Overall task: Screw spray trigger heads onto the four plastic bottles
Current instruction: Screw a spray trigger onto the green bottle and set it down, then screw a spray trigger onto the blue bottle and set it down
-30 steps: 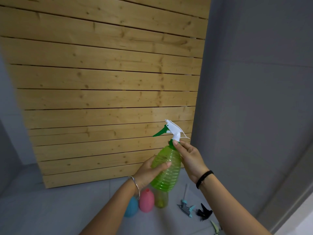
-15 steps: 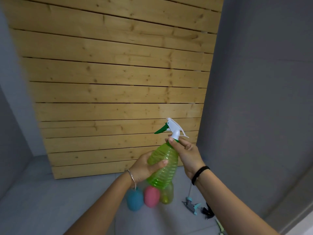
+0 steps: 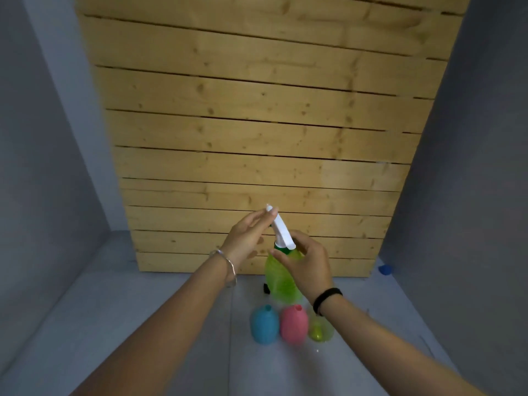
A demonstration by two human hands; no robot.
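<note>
A: Which step is shown?
B: The first of four. The green bottle (image 3: 283, 277) is held in the air above the grey floor (image 3: 120, 318), in front of the wooden slat panel (image 3: 257, 124). The right hand (image 3: 307, 265) is clamped round its shoulder and green collar; the left hand (image 3: 247, 237) has its fingers closed lightly on the top of the white trigger head (image 3: 281, 231).

A: And the remaining bottles?
B: The blue bottle (image 3: 264, 324), the pink bottle (image 3: 293, 324) and the yellow-green bottle (image 3: 320, 330) stand touching in a row on the floor directly below, necks open.

A: What does the next move call for?
B: Probably a check that the collar is tight, then setting this bottle down; no spare heads are in view.

A: Any labels?
B: None legible; the view is blurred.
</note>
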